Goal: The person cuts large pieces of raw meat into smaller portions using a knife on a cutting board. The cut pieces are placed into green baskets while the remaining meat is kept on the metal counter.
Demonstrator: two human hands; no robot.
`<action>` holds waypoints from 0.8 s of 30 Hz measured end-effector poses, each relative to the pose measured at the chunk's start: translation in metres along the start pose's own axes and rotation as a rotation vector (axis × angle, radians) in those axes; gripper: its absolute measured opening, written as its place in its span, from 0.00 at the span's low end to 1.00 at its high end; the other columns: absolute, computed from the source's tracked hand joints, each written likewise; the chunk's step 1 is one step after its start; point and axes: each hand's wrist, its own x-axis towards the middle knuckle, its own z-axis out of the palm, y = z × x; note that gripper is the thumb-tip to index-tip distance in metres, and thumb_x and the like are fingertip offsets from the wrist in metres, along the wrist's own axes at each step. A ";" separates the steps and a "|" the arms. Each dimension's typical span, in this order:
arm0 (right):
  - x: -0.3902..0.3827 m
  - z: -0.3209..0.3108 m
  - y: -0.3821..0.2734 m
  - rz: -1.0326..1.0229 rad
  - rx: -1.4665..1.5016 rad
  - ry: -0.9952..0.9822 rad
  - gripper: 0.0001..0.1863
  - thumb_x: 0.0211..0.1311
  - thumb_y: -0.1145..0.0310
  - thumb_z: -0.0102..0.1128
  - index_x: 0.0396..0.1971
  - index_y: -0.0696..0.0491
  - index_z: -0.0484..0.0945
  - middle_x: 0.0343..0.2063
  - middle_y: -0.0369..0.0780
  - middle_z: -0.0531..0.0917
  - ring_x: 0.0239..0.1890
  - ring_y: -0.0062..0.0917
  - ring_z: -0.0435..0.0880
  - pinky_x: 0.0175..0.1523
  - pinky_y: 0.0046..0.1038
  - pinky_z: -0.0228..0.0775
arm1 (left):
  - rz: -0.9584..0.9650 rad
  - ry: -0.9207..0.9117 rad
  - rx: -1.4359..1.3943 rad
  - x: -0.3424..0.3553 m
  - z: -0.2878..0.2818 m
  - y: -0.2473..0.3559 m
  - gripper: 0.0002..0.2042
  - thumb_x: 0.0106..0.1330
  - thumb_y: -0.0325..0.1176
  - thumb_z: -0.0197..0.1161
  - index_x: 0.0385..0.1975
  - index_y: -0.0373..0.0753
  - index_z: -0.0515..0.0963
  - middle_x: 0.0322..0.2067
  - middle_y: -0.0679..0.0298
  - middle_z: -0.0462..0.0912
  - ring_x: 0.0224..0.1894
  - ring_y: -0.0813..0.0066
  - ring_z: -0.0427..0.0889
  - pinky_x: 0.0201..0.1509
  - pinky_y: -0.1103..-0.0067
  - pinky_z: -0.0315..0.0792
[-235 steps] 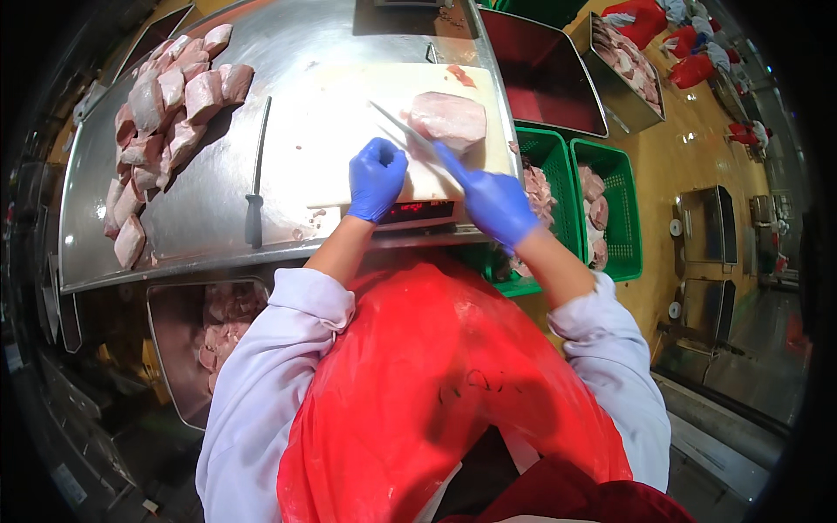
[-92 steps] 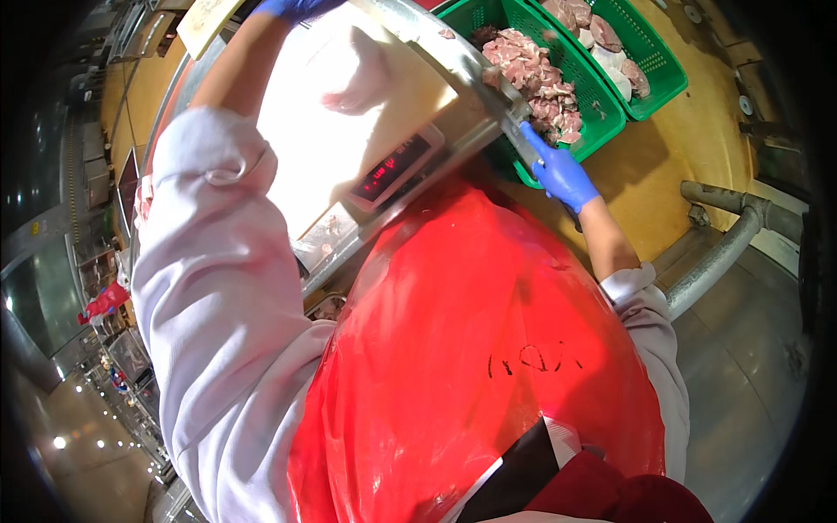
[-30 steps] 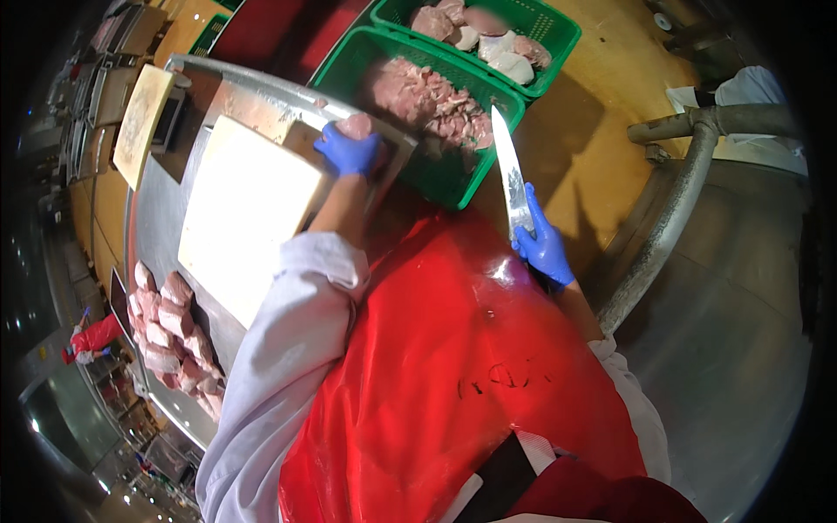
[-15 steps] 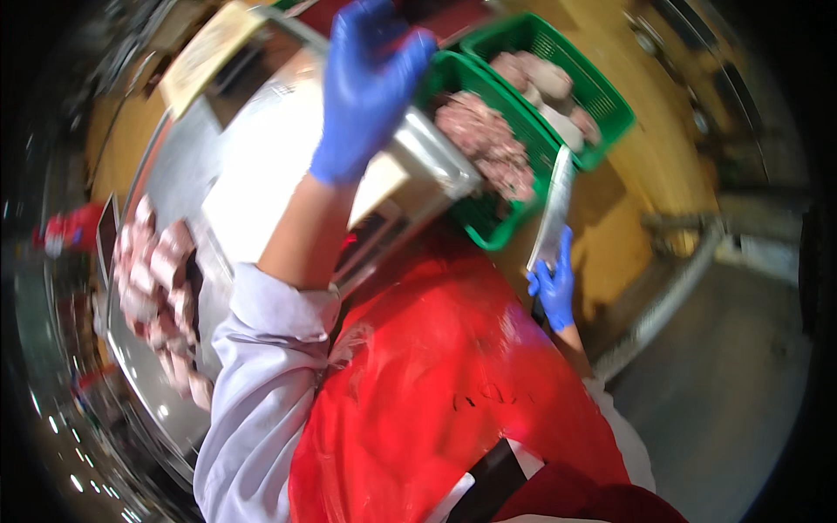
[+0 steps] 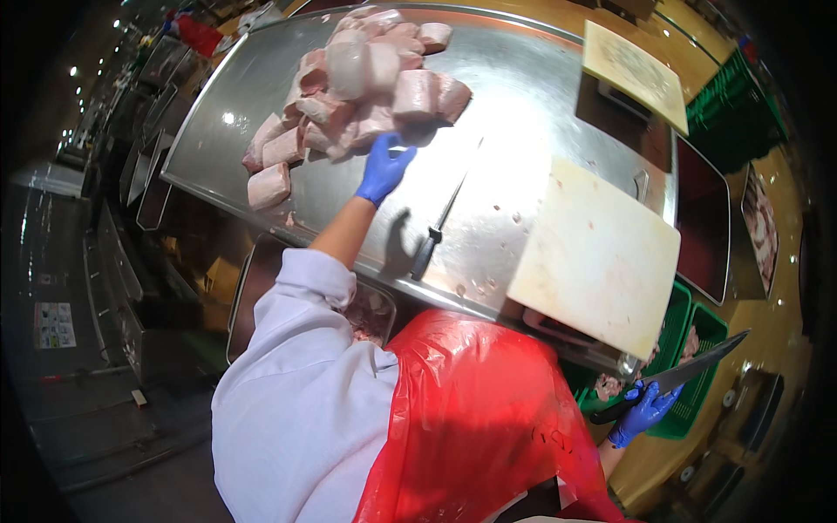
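Note:
A heap of pale pink meat chunks (image 5: 349,96) lies at the far left of the steel table. Just at its near edge is my left hand (image 5: 384,171) in a blue glove, thumb and fingers apart and nothing in them; I cannot tell whether the fingertips touch the meat. Low at the right, my gloved right hand (image 5: 643,413) grips the black handle of a large knife (image 5: 697,364). The blade points right and away, above the green baskets. A honing steel (image 5: 440,222) with a black handle rests on the table right of my left hand.
A white cutting board (image 5: 597,253) occupies the table's near right corner, with another board (image 5: 635,74) at the far right. Green baskets (image 5: 711,327) with meat stand below on the right. A tub (image 5: 375,305) with meat scraps sits under the near edge.
My view has swung left over the table. My left hand, raised before, is now down by the meat heap. The knife stays in my right hand, out to the right.

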 end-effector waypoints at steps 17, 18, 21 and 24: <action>-0.045 0.159 -0.065 0.086 -0.103 -0.110 0.37 0.72 0.80 0.51 0.77 0.49 0.51 0.36 0.40 0.79 0.24 0.20 0.76 0.26 0.21 0.69 | -0.400 0.260 0.568 0.302 -0.119 -0.094 0.53 0.36 0.55 0.81 0.58 0.20 0.69 0.52 0.37 0.81 0.55 0.43 0.83 0.58 0.64 0.78; -0.047 0.153 -0.063 0.109 -0.095 -0.096 0.37 0.71 0.80 0.51 0.77 0.49 0.51 0.37 0.41 0.79 0.24 0.20 0.76 0.26 0.21 0.69 | -0.301 0.242 0.473 0.303 -0.128 -0.112 0.40 0.41 0.48 0.81 0.50 0.22 0.77 0.43 0.44 0.86 0.46 0.52 0.87 0.49 0.68 0.80; -0.062 0.136 -0.053 0.156 -0.097 -0.029 0.37 0.71 0.80 0.51 0.77 0.49 0.51 0.37 0.42 0.79 0.24 0.20 0.76 0.25 0.22 0.69 | -0.192 -0.118 -0.219 0.290 -0.139 -0.125 0.26 0.54 0.34 0.74 0.53 0.30 0.79 0.40 0.63 0.83 0.37 0.72 0.81 0.45 0.78 0.76; -0.070 0.114 -0.046 0.193 -0.121 0.005 0.38 0.72 0.79 0.52 0.78 0.48 0.50 0.36 0.43 0.80 0.23 0.21 0.76 0.24 0.22 0.69 | -0.071 -0.288 -0.384 0.203 -0.075 -0.038 0.23 0.52 0.33 0.73 0.49 0.32 0.80 0.38 0.64 0.84 0.38 0.75 0.81 0.42 0.77 0.77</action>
